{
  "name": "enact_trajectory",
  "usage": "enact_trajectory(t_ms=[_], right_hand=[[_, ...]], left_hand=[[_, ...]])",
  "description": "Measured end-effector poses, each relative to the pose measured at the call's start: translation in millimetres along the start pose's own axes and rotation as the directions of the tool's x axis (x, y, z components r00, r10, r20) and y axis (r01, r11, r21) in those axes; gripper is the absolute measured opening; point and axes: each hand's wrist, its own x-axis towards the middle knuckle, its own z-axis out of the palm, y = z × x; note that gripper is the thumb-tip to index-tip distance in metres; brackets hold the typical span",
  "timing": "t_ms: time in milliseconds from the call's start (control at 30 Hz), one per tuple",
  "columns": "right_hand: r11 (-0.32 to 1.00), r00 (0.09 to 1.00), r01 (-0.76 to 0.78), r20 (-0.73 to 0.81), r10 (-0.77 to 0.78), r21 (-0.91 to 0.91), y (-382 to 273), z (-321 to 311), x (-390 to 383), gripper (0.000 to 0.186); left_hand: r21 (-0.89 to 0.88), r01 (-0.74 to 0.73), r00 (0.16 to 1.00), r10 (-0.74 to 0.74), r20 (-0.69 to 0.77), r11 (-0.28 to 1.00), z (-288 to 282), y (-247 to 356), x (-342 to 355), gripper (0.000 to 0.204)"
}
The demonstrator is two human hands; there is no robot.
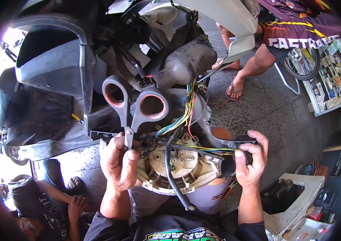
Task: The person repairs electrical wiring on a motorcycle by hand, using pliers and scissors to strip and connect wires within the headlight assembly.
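Note:
My left hand (119,162) is closed around the blades of grey scissors (132,106), whose red-lined handle loops point upward. It rests against a round cream-coloured plastic housing (178,168) on my lap, with a thick black cable (170,172) running across it. My right hand (251,158) pinches a bundle of yellow, green and blue wires (212,149) near a black connector. More coloured wires (186,112) climb from the housing into the opened front of a scooter (186,60).
The scooter's grey and white body panels (54,68) fill the upper left. A person in sandals (234,90) stands on the concrete at upper right beside a wheel (303,64). Another person (46,209) crouches at lower left. A white box (299,201) sits lower right.

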Motion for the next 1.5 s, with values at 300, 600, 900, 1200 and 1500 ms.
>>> enact_trajectory(t_ms=[300, 600, 900, 1200, 1500], right_hand=[[1.000, 1.000, 0.021, 0.004, -0.021, -0.019, -0.3, 0.4, 1.7, 0.017], [0.932, 0.964, 0.256, 0.139, -0.226, -0.256, -41.3, 3.6, 21.0, 0.029], [0.928, 0.938, 0.308, 0.228, -0.259, -0.211, -46.4, 7.2, 28.9, 0.024], [0.885, 0.895, 0.382, 0.346, -0.283, -0.264, -66.9, 15.2, 48.3, 0.023], [0.951, 0.915, 0.307, 0.282, -0.288, -0.025, -57.5, 15.1, 50.4, 0.016]], left_hand=[[0.022, 0.046, 0.998, -0.047, 0.038, 0.999, -1.8, 1.5, -2.6, 0.023], [0.008, 0.017, 0.999, -0.018, 0.032, 1.000, -0.8, 3.4, 1.4, 0.015], [-0.030, 0.071, 0.984, -0.065, 0.168, 0.997, -2.3, 2.8, -1.9, 0.031], [-0.043, -0.030, 0.987, 0.037, 0.158, 0.999, -3.2, -0.7, 3.3, 0.021], [0.022, 0.033, 0.992, -0.035, 0.125, 0.999, -5.0, 2.1, -1.6, 0.026]])
